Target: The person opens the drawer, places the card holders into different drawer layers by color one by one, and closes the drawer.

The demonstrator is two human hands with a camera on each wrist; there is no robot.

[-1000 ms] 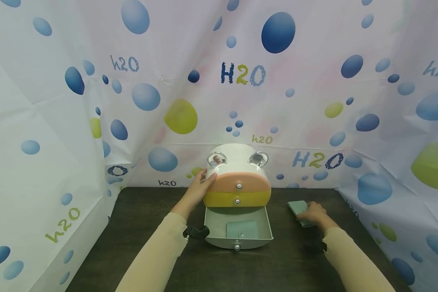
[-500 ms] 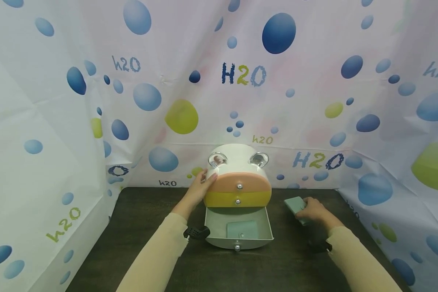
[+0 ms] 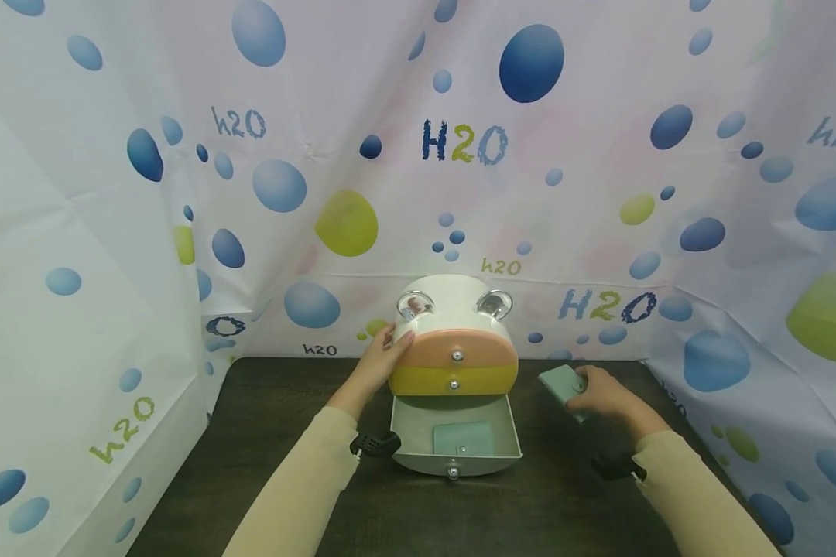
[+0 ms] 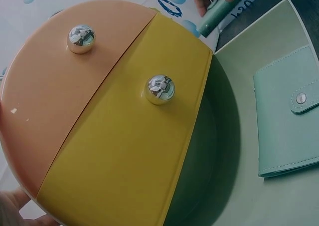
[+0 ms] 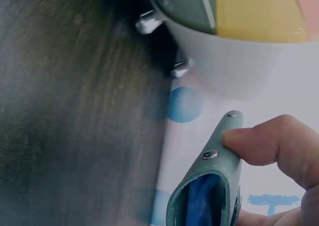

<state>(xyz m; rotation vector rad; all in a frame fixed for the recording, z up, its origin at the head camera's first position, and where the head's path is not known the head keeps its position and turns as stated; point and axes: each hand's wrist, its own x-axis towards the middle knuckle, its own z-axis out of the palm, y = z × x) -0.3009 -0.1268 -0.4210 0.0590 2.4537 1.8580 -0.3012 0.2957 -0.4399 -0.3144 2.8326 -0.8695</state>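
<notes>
In the head view a rounded drawer box (image 3: 449, 298) has a white body, an orange drawer front (image 3: 435, 346) and a yellow one (image 3: 425, 381). Its bottom grey-green drawer (image 3: 411, 425) is pulled out. Inside that drawer lies a mint-green wallet (image 4: 284, 121) with a snap tab. My left hand (image 3: 376, 367) rests against the box's left side, fingers spread along it; its fingers (image 4: 15, 206) show at the edge in the left wrist view. To the box's right, my right hand (image 3: 609, 398) pinches a second mint-green wallet (image 3: 563, 383) above the table; blue shows inside its end (image 5: 202, 201).
A dark wood-grain table (image 3: 279, 433) carries the box, which stands near the back edge. A white curtain (image 3: 404, 193) with blue and green spots hangs behind and along both sides. Two shiny metal loops (image 3: 495, 304) stick out from the box's top.
My right hand has lifted the second wallet from the table and moved it slightly left, tilting it. The left hand, the box and the wallet in the drawer stay put.
</notes>
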